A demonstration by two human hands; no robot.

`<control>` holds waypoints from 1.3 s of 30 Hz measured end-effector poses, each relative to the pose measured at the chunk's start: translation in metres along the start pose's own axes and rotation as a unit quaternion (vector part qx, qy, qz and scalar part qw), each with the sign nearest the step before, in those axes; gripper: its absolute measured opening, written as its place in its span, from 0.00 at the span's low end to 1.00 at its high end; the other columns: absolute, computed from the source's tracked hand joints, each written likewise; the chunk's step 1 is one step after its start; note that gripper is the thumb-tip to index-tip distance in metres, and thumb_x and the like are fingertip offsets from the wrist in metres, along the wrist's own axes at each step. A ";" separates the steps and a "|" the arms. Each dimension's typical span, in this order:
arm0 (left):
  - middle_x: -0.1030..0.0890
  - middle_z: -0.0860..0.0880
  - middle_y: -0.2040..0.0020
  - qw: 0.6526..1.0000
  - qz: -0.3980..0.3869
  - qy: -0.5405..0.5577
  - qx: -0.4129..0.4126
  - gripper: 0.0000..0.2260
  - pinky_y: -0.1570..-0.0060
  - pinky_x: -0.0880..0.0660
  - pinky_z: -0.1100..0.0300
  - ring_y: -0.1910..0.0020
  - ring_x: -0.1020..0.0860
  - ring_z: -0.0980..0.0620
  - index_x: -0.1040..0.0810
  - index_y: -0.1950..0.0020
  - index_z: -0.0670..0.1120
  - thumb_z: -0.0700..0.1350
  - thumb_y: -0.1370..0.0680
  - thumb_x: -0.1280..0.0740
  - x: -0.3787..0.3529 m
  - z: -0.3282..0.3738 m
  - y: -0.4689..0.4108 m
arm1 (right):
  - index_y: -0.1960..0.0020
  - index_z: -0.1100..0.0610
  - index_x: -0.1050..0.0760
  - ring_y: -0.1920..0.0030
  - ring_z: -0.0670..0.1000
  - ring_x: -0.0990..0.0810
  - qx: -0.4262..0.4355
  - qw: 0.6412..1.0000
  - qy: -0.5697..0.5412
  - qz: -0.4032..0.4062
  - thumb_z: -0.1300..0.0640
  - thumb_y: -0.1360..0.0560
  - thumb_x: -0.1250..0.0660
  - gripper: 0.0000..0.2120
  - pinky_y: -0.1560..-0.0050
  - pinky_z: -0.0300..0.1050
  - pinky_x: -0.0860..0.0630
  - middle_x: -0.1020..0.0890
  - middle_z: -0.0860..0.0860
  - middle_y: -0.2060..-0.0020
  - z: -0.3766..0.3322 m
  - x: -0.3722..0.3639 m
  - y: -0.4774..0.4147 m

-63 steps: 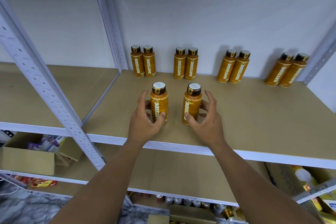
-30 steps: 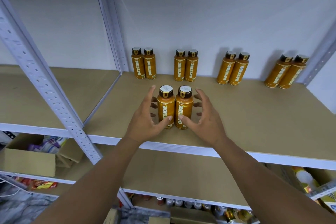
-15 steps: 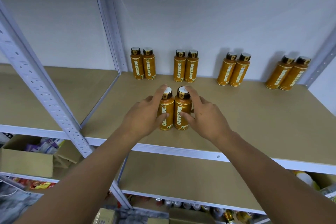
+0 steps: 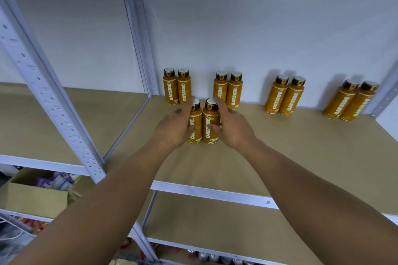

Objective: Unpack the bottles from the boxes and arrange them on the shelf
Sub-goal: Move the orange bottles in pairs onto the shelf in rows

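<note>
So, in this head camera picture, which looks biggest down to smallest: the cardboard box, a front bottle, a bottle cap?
1. Cardboard box, lower left, partly cut off.
2. Front bottle between the hands.
3. Its bottle cap.
The box sits nearer the camera, which may exaggerate its lead.

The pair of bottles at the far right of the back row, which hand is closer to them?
Right. The right hand is beside the front bottles, well left of that far-right pair. The left hand is on the front bottles' other side, farther away.

Shelf (image 4: 301, 157) under ten upright bottles (image 4: 230, 92)
</note>
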State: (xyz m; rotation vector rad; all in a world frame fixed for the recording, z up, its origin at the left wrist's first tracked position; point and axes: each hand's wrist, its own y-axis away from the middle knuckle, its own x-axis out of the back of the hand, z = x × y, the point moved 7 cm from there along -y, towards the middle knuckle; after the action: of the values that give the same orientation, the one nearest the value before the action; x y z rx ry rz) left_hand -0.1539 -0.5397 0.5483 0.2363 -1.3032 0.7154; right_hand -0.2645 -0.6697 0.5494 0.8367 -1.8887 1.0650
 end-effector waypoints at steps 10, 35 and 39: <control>0.25 0.44 0.28 0.999 0.003 0.042 -0.007 0.39 0.45 0.20 0.45 0.39 0.20 0.42 0.55 0.19 0.60 0.51 0.19 0.31 0.002 -0.025 -0.026 | 0.22 0.46 0.47 0.51 0.58 0.16 -0.004 0.998 -0.061 0.011 0.51 0.23 0.27 0.37 0.52 0.53 0.19 0.18 0.55 0.41 -0.003 -0.014 -0.032; 0.20 0.43 0.41 0.998 0.007 0.061 -0.016 0.40 0.53 0.21 0.48 0.49 0.19 0.43 0.55 0.18 0.60 0.51 0.19 0.30 -0.001 -0.053 -0.052 | 0.24 0.46 0.49 0.54 0.57 0.16 -0.022 0.999 -0.038 0.019 0.51 0.23 0.28 0.37 0.55 0.53 0.18 0.18 0.55 0.45 -0.011 -0.029 -0.057; 0.20 0.42 0.42 0.998 0.001 0.066 -0.016 0.39 0.55 0.24 0.51 0.51 0.21 0.45 0.54 0.18 0.59 0.50 0.19 0.30 0.000 -0.054 -0.052 | 0.24 0.44 0.48 0.54 0.56 0.16 -0.029 0.998 -0.059 0.013 0.52 0.23 0.27 0.38 0.54 0.54 0.17 0.17 0.54 0.44 -0.009 -0.029 -0.058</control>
State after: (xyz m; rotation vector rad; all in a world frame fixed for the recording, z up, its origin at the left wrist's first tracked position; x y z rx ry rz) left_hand -0.0800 -0.5504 0.5452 0.1583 -1.1885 0.7000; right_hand -0.2000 -0.6818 0.5479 0.8606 -2.0247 0.9913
